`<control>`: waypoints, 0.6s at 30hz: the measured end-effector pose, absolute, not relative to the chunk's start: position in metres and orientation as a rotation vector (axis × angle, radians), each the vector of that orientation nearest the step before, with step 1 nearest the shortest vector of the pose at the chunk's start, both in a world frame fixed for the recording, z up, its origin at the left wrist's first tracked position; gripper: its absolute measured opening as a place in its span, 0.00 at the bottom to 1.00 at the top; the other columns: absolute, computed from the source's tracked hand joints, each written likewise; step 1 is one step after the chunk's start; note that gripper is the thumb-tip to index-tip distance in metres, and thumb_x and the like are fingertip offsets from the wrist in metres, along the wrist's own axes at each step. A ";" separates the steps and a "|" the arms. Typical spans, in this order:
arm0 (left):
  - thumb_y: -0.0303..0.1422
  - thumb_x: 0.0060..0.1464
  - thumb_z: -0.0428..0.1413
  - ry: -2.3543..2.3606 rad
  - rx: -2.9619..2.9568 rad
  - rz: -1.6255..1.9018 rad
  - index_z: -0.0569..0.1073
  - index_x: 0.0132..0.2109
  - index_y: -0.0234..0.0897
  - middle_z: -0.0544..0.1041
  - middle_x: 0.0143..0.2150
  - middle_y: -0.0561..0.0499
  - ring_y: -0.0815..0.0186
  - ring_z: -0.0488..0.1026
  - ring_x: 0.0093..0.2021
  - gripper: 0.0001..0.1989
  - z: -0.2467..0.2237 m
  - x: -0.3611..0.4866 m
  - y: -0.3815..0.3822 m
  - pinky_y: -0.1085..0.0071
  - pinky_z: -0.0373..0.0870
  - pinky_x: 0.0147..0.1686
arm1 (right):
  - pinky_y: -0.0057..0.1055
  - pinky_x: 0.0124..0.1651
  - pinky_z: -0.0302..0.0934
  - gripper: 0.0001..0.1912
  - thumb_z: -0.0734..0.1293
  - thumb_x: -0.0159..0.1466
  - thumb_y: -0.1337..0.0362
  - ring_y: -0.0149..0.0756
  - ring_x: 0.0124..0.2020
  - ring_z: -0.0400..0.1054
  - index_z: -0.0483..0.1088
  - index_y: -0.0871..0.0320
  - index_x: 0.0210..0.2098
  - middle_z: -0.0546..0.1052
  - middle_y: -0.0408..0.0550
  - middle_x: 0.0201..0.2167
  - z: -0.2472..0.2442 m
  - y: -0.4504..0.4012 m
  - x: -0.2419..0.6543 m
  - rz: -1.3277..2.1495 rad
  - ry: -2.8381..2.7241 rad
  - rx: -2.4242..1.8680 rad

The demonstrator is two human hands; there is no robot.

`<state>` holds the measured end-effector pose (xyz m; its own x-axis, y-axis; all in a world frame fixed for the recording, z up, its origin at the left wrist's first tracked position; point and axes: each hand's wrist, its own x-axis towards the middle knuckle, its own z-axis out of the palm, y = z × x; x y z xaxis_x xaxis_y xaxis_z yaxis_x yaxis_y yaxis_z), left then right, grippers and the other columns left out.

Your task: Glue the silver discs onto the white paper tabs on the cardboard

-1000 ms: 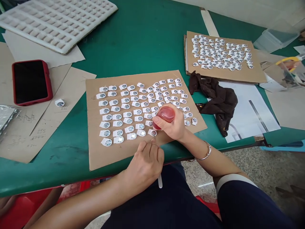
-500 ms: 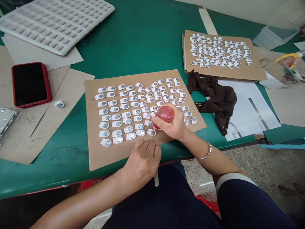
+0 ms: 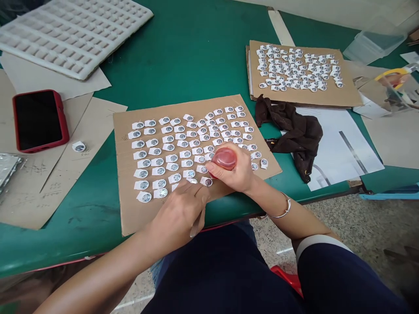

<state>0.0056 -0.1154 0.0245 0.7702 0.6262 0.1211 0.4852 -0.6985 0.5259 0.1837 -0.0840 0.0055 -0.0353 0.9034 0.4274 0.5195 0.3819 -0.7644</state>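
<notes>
My right hand (image 3: pixel 241 172) is closed around a glossy red bulb-shaped object (image 3: pixel 225 158), whose lower end I cannot make out. Under it lies a small white tab with a round patterned disc (image 3: pixel 206 181), in the front row on a brown cardboard sheet (image 3: pixel 131 218). My left hand (image 3: pixel 183 203) is closed over the sheet's front edge, beside that tab. From beneath its palm shows a bit of a slim flat tool (image 3: pixel 197 226); the rest is hidden. Rows of similar tabs cover the sheet, and the left hand hides some in front.
Behind right is a stack of cardboard (image 3: pixel 347 93) bearing more tabs. A dark brown cloth (image 3: pixel 294 126) lies on white paper (image 3: pixel 347 148). To the left are a red-cased phone (image 3: pixel 41 121), a single tab (image 3: pixel 79 146) and a white gridded tray (image 3: pixel 78 37).
My left hand has shifted left and slightly up over the front row, turning the slim tool with it. The right hand stays over the same tab with the red bulb. The view has shifted slightly.
</notes>
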 end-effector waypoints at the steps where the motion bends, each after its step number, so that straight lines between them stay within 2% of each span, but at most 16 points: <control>1: 0.19 0.49 0.45 0.842 2.469 0.411 0.65 0.30 0.34 0.66 0.26 0.49 0.65 0.63 0.27 0.08 0.025 0.005 -0.113 0.66 0.60 0.30 | 0.29 0.31 0.62 0.14 0.70 0.50 0.57 0.29 0.26 0.65 0.64 0.56 0.30 0.71 0.41 0.25 0.005 -0.084 0.184 0.511 -1.695 -1.257; 5: 0.21 0.53 0.45 0.847 2.359 0.408 0.67 0.33 0.34 0.69 0.28 0.50 0.66 0.66 0.29 0.08 0.028 0.002 -0.103 0.68 0.61 0.31 | 0.29 0.31 0.62 0.15 0.71 0.50 0.58 0.29 0.26 0.66 0.64 0.57 0.31 0.72 0.42 0.25 0.005 -0.085 0.185 0.516 -1.689 -1.213; 13: 0.26 0.53 0.48 0.949 2.114 0.234 0.71 0.30 0.35 0.72 0.26 0.53 0.70 0.66 0.27 0.09 0.037 0.004 -0.075 0.73 0.58 0.27 | 0.30 0.30 0.61 0.16 0.71 0.50 0.56 0.30 0.26 0.65 0.64 0.56 0.31 0.70 0.41 0.24 0.004 -0.085 0.186 0.497 -1.745 -1.202; 18: 0.29 0.53 0.48 0.922 2.002 0.197 0.69 0.25 0.35 0.69 0.23 0.55 0.71 0.64 0.25 0.10 0.038 0.004 -0.062 0.74 0.57 0.25 | 0.30 0.31 0.61 0.17 0.72 0.47 0.57 0.30 0.27 0.65 0.64 0.56 0.31 0.70 0.41 0.26 0.012 -0.094 0.188 0.524 -1.819 -1.177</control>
